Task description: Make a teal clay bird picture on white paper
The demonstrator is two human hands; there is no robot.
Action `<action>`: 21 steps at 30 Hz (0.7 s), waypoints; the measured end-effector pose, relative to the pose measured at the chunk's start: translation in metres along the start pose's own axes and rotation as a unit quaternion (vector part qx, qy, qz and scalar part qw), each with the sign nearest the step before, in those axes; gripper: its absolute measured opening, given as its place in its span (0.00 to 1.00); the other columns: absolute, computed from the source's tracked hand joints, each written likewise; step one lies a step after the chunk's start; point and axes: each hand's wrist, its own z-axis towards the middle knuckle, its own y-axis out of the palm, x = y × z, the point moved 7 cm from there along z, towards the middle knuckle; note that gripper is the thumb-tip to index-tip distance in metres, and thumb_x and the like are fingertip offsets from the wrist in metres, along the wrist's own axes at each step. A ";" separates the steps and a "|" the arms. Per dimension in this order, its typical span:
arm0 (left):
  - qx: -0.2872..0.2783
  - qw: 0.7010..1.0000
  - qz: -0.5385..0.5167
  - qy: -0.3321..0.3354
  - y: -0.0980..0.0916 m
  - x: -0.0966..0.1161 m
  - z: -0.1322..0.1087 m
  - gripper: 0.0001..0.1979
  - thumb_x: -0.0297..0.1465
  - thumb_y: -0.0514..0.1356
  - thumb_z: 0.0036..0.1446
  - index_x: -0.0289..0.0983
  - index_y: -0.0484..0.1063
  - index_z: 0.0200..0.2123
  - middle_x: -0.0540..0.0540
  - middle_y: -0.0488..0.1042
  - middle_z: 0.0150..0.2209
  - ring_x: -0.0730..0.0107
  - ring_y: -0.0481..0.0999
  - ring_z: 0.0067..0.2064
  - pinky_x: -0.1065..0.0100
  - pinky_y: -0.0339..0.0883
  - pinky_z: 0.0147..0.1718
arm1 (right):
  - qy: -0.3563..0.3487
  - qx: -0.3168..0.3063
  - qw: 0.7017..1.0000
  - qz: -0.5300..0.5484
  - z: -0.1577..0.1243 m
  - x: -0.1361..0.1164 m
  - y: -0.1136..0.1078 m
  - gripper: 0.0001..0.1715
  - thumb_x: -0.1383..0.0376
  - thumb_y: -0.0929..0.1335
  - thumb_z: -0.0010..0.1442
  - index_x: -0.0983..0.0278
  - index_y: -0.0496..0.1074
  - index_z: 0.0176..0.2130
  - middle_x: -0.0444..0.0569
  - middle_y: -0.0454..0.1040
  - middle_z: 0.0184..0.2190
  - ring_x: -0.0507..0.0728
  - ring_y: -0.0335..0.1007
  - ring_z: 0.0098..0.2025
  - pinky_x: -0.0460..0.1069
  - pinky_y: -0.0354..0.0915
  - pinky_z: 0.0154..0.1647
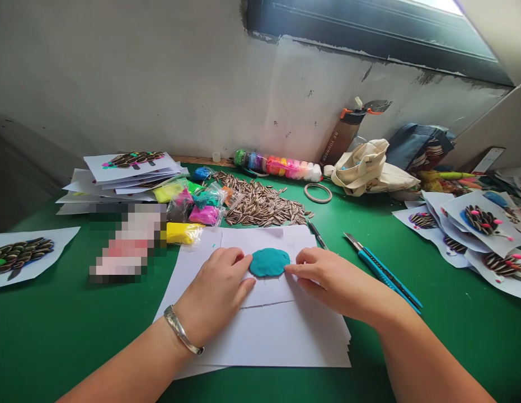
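A flattened patch of blue-green clay point(269, 262) is lying on a small white sheet point(285, 294) between the two hands — smooth, matte, rounded into a slightly lumpy oval, with thin drawn lines showing below its lower edge. The left hand point(220, 291) is curving loosely, thumb and forefinger standing apart, fingertips touching the clay's left side; a metal bracelet point(178, 330) is circling that wrist. The right hand point(327, 277) is bending in half-curled, its forefinger touching the opposite side. Both are only resting against the clay.

Under the small sheet, larger white papers point(285, 341) are spreading over a green table point(54, 336). Behind, a scuffed grey wall point(159, 73) is rising to a dark window frame point(369, 39).

Striped sunflower seeds point(264, 201) are heaping beyond the papers, with plastic bags of coloured clay point(205, 215) crowding their left side. A pen point(317, 234) is slanting near the right hand — a blue utility knife point(381, 271) is lying farther right, beside that forearm. Seed-covered pictures are piling up at left point(126, 173) and right point(482, 221).
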 end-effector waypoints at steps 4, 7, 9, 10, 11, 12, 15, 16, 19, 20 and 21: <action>0.001 1.000 0.000 0.000 0.000 0.000 -0.001 0.09 0.31 0.55 0.61 0.36 0.72 0.43 0.42 0.69 0.43 0.55 0.66 0.47 0.56 0.64 0.47 | -0.006 0.011 0.998 0.056 0.001 0.005 -0.002 0.15 0.67 0.63 0.63 0.57 0.77 0.43 0.49 0.72 0.37 0.54 0.68 0.36 0.47 0.62 0.36; 0.002 1.000 0.001 0.002 0.000 0.000 -0.001 0.09 0.31 0.55 0.61 0.36 0.72 0.43 0.42 0.69 0.44 0.55 0.66 0.47 0.55 0.64 0.48 | -0.009 0.016 0.997 0.072 0.002 0.005 -0.003 0.15 0.67 0.63 0.63 0.57 0.77 0.44 0.50 0.73 0.38 0.55 0.69 0.37 0.47 0.63 0.38; 0.002 1.000 0.001 0.002 0.000 0.001 -0.002 0.09 0.30 0.55 0.61 0.36 0.72 0.43 0.42 0.69 0.43 0.55 0.66 0.47 0.55 0.64 0.48 | -0.011 0.012 0.998 0.062 0.002 0.003 -0.003 0.15 0.67 0.63 0.63 0.56 0.77 0.44 0.49 0.73 0.38 0.55 0.69 0.37 0.47 0.63 0.38; 0.002 1.000 0.001 0.002 0.000 0.001 -0.002 0.09 0.30 0.55 0.61 0.36 0.72 0.43 0.42 0.69 0.43 0.55 0.66 0.47 0.55 0.64 0.47 | -0.010 0.010 0.999 0.053 0.002 0.002 -0.002 0.16 0.68 0.63 0.63 0.56 0.77 0.44 0.49 0.72 0.38 0.55 0.69 0.38 0.47 0.63 0.38; 0.002 1.000 0.002 0.002 0.000 0.001 -0.001 0.09 0.30 0.55 0.61 0.36 0.72 0.43 0.42 0.69 0.43 0.55 0.66 0.47 0.55 0.64 0.47 | -0.008 0.007 0.999 0.044 0.002 0.002 -0.002 0.16 0.68 0.63 0.63 0.56 0.77 0.44 0.49 0.72 0.38 0.55 0.68 0.38 0.48 0.63 0.38; 0.002 1.000 0.003 0.002 0.000 0.001 -0.001 0.09 0.30 0.55 0.61 0.36 0.72 0.43 0.42 0.69 0.43 0.55 0.66 0.46 0.55 0.64 0.47 | -0.005 0.006 0.999 0.039 0.002 0.002 -0.001 0.16 0.69 0.63 0.62 0.55 0.77 0.44 0.49 0.72 0.39 0.55 0.68 0.38 0.48 0.63 0.38; 0.000 1.000 0.005 0.002 0.000 0.001 0.000 0.09 0.30 0.55 0.61 0.36 0.72 0.43 0.42 0.69 0.43 0.55 0.66 0.46 0.55 0.64 0.47 | 0.005 0.002 0.998 0.066 0.002 0.006 -0.001 0.17 0.68 0.63 0.63 0.55 0.76 0.46 0.49 0.72 0.40 0.54 0.69 0.38 0.47 0.63 0.38; -0.001 1.000 0.005 0.002 0.000 0.001 0.000 0.09 0.30 0.55 0.61 0.36 0.72 0.43 0.42 0.69 0.43 0.55 0.66 0.46 0.55 0.64 0.47 | 0.011 0.002 0.997 0.082 0.002 0.008 -0.002 0.17 0.68 0.63 0.63 0.55 0.76 0.47 0.48 0.72 0.40 0.54 0.69 0.38 0.47 0.63 0.39; 0.000 1.000 0.006 0.001 0.000 0.001 0.000 0.09 0.30 0.55 0.61 0.36 0.72 0.43 0.42 0.69 0.43 0.55 0.66 0.46 0.55 0.64 0.46 | 0.024 0.002 0.994 0.108 0.002 0.013 -0.003 0.18 0.67 0.62 0.64 0.55 0.74 0.49 0.48 0.73 0.41 0.54 0.69 0.39 0.47 0.64 0.39; 0.001 1.000 0.007 0.002 0.000 0.001 0.000 0.09 0.30 0.55 0.61 0.36 0.72 0.42 0.42 0.69 0.43 0.55 0.66 0.46 0.55 0.64 0.46 | 0.023 0.001 0.995 0.101 0.002 0.012 -0.003 0.18 0.68 0.62 0.64 0.56 0.75 0.49 0.48 0.73 0.41 0.54 0.69 0.39 0.47 0.64 0.39; 0.002 1.000 0.008 0.003 -0.001 0.001 0.000 0.09 0.30 0.55 0.61 0.36 0.72 0.42 0.42 0.69 0.43 0.55 0.66 0.46 0.55 0.64 0.47 | 0.020 -0.001 0.996 0.089 0.002 0.011 -0.002 0.17 0.68 0.62 0.63 0.56 0.76 0.47 0.48 0.72 0.40 0.54 0.68 0.38 0.47 0.64 0.38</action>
